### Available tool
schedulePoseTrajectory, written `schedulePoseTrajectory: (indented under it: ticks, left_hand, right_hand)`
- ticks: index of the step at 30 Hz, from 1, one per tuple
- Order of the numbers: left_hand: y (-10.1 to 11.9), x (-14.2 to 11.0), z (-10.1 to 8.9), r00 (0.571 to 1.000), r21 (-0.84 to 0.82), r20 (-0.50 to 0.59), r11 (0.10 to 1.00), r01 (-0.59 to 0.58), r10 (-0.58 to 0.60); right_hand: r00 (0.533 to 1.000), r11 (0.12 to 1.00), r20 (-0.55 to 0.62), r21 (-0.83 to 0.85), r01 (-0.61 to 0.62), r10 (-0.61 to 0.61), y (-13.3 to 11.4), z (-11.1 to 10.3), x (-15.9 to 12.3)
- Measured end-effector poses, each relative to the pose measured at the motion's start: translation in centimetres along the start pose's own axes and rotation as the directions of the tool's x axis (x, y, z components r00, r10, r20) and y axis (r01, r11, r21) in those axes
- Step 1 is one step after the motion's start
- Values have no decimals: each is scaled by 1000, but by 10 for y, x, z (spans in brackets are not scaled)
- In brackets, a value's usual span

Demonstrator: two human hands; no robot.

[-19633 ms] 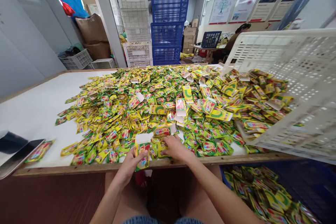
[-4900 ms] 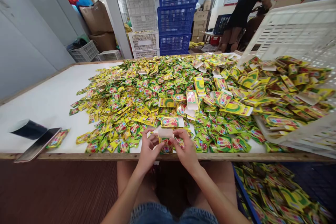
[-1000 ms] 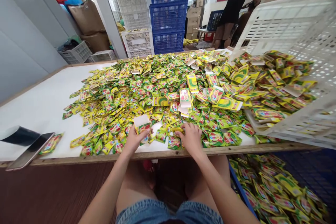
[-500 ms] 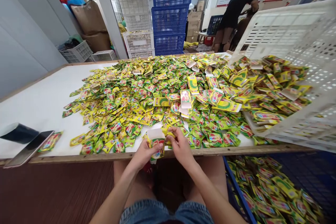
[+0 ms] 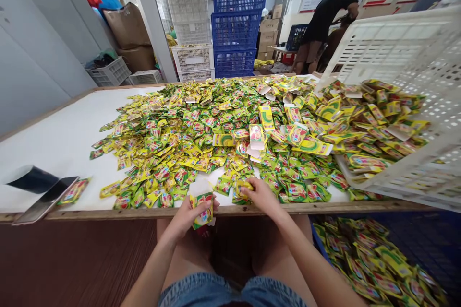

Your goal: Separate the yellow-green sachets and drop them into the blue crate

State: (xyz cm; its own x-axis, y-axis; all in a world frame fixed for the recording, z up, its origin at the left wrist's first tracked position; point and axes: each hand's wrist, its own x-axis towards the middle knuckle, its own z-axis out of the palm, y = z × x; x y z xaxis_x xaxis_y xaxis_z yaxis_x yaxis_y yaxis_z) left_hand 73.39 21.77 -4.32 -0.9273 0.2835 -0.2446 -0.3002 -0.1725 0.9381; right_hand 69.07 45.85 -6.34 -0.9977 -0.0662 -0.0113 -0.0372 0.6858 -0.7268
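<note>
My left hand (image 5: 187,216) is closed around a small green and yellow carton (image 5: 203,207) with red fruit print, held just over the table's front edge. The carton's white top flap stands up. To its right, my right hand (image 5: 262,195) pinches a small yellow packet (image 5: 245,186) low over the front of the pile. Part of that packet is hidden by the fingers. A wide heap of green and yellow packets (image 5: 169,139) covers the middle of the table. Several cartons, one being a yellow carton (image 5: 266,118), lie on top of it.
At the right, a tipped white crate (image 5: 382,41) holds many cartons. Below it stands a blue crate (image 5: 320,244) with more cartons. A phone (image 5: 46,201) and a dark cup (image 5: 32,180) are at the left. Behind the table are stacked blue crates (image 5: 236,29) and a bent-over person (image 5: 324,19).
My hands have moved apart. My left hand has drawn the carton slightly left and down, while my right hand has shifted right, away from the carton, toward the packets.
</note>
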Motion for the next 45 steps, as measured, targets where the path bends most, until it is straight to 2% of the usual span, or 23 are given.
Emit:
schedulePoseTrajectory:
  ticks: [4, 7, 9, 11, 14, 16, 18, 20, 22, 25, 27, 30, 33, 38, 40, 42, 45]
  left_hand:
    - [-4, 3, 6, 1000, 7, -20, 1000, 21, -21]
    - [-2, 3, 7, 998, 9, -43, 999, 46, -46]
    - [0, 4, 10, 999, 39, -43, 999, 28, -27]
    - [2, 5, 15, 1000, 67, -23, 998, -2, 4]
    - [4, 10, 25, 999, 73, 36, 997, -17, 14]
    - [6, 12, 30, 998, 30, 69, 1000, -9, 7]
    - [8, 13, 33, 997, -40, 70, 999, -21, 23]
    - [10, 12, 34, 998, -88, 45, 995, -44, 48]
    - [12, 10, 34, 998, -102, 36, 993, -53, 57]
    - [13, 8, 38, 998, -82, 54, 996, -39, 43]
    - [12, 9, 41, 999, -63, 29, 997, -40, 42]
    - [10, 10, 46, 999, -52, -30, 998, -42, 41]
    - [8, 12, 49, 998, -41, -44, 998, -39, 37]
    - [2, 27, 55, 998, -34, -51, 998, -45, 44]
    - [1, 34, 58, 998, -14, -50, 999, -40, 39]
    - [2, 38, 60, 998, 33, -34, 998, -47, 48]
    - [5, 40, 63, 997, 139, 15, 988, -74, 72]
  right_hand:
    - [999, 979, -44, -206, 8, -18, -12, 14, -11]
    - [1000, 952, -20, -306, -1, -5, -13, 16, -14]
    - [1000, 979, 1, -200, 28, -28, -12, 14, -14]
    - [996, 996, -1, -10, 93, -93, -13, 12, -14]
    - [986, 957, -3, 241, 163, -167, -22, 7, -17]
    - [984, 896, -21, 410, 169, -175, -28, 4, -19]
    - [988, 793, -111, 589, 155, -111, -30, 1, -19]
    - [974, 694, -225, 706, 142, 30, -28, 0, -19]
    - [965, 670, -227, 738, 82, 132, -26, 1, -20]
    - [991, 718, -82, 696, -21, 108, -26, 9, -23]
    - [996, 735, -52, 678, -18, 73, -31, 14, -27]
    - [998, 761, -64, 647, 39, 4, -38, 16, -31]
    - [996, 811, -81, 579, 82, -43, -37, 13, -31]
    - [969, 855, -246, 501, 136, -10, -38, -5, -28]
    - [953, 885, -291, 416, 209, -88, -47, -16, -25]
    - [931, 904, -276, 288, 316, -238, -59, -27, -22]
    - [890, 891, -65, 32, 454, -451, -77, -41, -15]
